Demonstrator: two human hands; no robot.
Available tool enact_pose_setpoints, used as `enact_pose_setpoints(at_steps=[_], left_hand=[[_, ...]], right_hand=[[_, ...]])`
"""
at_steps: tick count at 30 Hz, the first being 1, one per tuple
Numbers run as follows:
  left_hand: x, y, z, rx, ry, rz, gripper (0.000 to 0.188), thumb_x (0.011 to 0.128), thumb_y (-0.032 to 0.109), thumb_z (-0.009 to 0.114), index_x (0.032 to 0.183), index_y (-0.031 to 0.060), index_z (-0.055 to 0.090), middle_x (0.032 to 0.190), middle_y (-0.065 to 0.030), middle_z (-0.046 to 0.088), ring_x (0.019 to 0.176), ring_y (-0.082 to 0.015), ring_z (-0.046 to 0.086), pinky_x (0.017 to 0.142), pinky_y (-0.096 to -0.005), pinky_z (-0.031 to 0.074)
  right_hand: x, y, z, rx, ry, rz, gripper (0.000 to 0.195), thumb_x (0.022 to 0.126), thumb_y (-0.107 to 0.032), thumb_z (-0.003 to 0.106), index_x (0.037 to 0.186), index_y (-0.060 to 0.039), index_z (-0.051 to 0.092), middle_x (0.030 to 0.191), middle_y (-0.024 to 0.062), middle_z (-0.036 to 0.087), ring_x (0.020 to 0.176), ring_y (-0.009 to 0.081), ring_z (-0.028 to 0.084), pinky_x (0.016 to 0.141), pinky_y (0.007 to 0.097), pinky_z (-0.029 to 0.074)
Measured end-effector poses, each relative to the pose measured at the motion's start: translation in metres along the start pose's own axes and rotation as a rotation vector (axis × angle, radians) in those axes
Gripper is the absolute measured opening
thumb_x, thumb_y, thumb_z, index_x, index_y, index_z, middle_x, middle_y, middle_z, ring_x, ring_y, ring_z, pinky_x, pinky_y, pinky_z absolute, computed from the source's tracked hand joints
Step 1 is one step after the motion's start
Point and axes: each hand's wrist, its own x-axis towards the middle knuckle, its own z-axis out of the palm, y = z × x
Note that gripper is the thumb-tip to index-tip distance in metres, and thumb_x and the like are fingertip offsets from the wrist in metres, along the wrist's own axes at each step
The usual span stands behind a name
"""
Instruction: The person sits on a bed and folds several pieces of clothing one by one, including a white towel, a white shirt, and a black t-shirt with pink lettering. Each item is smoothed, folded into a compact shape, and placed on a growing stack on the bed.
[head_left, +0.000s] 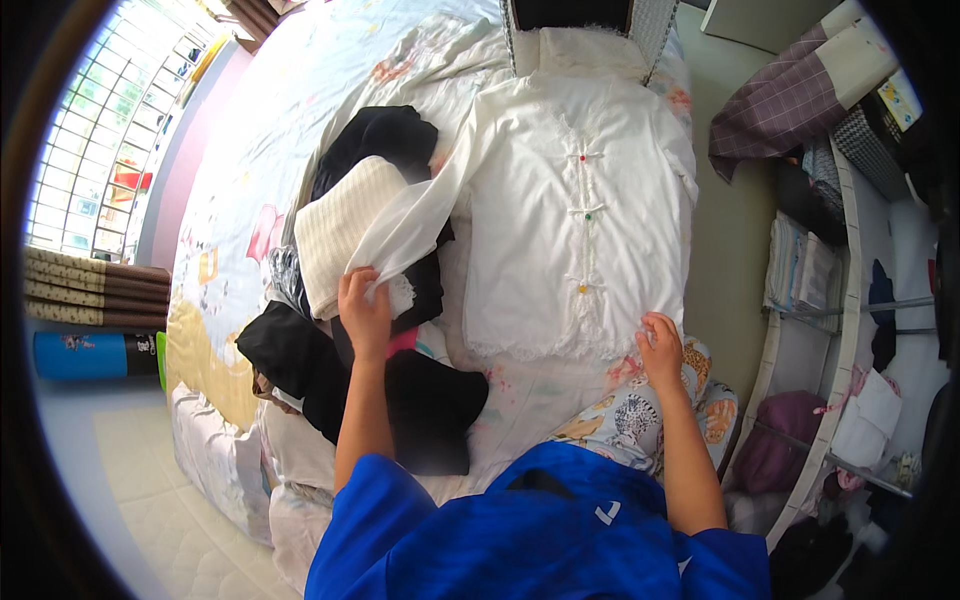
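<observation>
A white blouse (525, 247) with lace edging and small red, green and yellow fastenings lies front up on the bed. Its left-hand sleeve is drawn out over a folded cream ribbed garment (337, 225). My left hand (365, 304) grips that sleeve near the cuff, and the lace end hangs past my fingers. My right hand (661, 349) rests at the blouse's lower right corner with its fingers slightly curled; whether they pinch the fabric is not clear. The blouse's other sleeve lies along its right side.
Black garments (431, 412) lie piled around the cream one on the bedsheet (517, 405). A box-like container with patterned sides (665, 37) stands beyond the collar. Shelving with clothes (840, 322) runs along the right, past a strip of floor (712, 247).
</observation>
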Motion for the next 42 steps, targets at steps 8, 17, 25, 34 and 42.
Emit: enact_pose_setpoints(at_steps=[8, 17, 25, 34, 42], left_hand=[[0.142, -0.014, -0.077, -0.222, 0.072, -0.209, 0.02, 0.094, 0.02, 0.057, 0.09, 0.0009, 0.06, 0.071, -0.0021, 0.054, 0.067, -0.0103, 0.045, 0.063, -0.0266, 0.04], [0.245, -0.104, -0.085, -0.974, -0.094, -0.688, 0.022, 0.09, 0.022, 0.066, 0.102, 0.0056, 0.062, 0.092, -0.0092, 0.066, 0.088, -0.0218, 0.065, 0.074, -0.0366, 0.056], [0.214, 0.032, -0.067, -1.061, -0.333, -0.41, 0.019, 0.092, 0.021, 0.062, 0.104, 0.0066, 0.06, 0.092, -0.0045, 0.063, 0.084, -0.0145, 0.063, 0.071, -0.0306, 0.054], [0.123, 0.164, 0.017, -1.386, -0.268, -0.292, 0.023, 0.095, 0.015, 0.055, 0.114, 0.0025, 0.056, 0.1, -0.0038, 0.06, 0.092, -0.0118, 0.057, 0.087, -0.0268, 0.044], [-0.06, 0.098, 0.148, -1.191, -0.674, -0.93, 0.013, 0.092, 0.012, 0.06, 0.102, 0.0045, 0.063, 0.096, -0.0043, 0.065, 0.082, -0.0087, 0.058, 0.082, -0.0229, 0.046]], right_hand=[[0.0, 0.01, 0.001, 0.059, 0.053, -0.022, 0.025, 0.078, -0.002, 0.068, 0.103, -0.0017, 0.062, 0.114, 0.0085, 0.06, 0.087, 0.0194, 0.064, 0.078, 0.0302, 0.052], [0.002, 0.007, -0.001, 0.148, 0.019, 0.065, 0.02, 0.078, -0.004, 0.066, 0.098, -0.0029, 0.063, 0.105, 0.0086, 0.061, 0.081, 0.0197, 0.064, 0.074, 0.0313, 0.052], [0.03, -0.094, 0.005, 0.533, -0.223, 0.029, 0.033, 0.085, -0.006, 0.067, 0.117, -0.0034, 0.059, 0.113, 0.0063, 0.064, 0.096, 0.0133, 0.063, 0.079, 0.0273, 0.051], [0.136, -0.276, 0.014, 0.99, -0.071, -0.309, 0.028, 0.083, -0.012, 0.069, 0.106, -0.0002, 0.059, 0.092, 0.0058, 0.065, 0.086, 0.0125, 0.062, 0.076, 0.0274, 0.049], [0.132, -0.122, -0.018, 0.671, -0.052, 0.007, 0.01, 0.088, -0.01, 0.063, 0.09, -0.0014, 0.06, 0.079, 0.0028, 0.064, 0.07, 0.0086, 0.061, 0.067, 0.024, 0.05]])
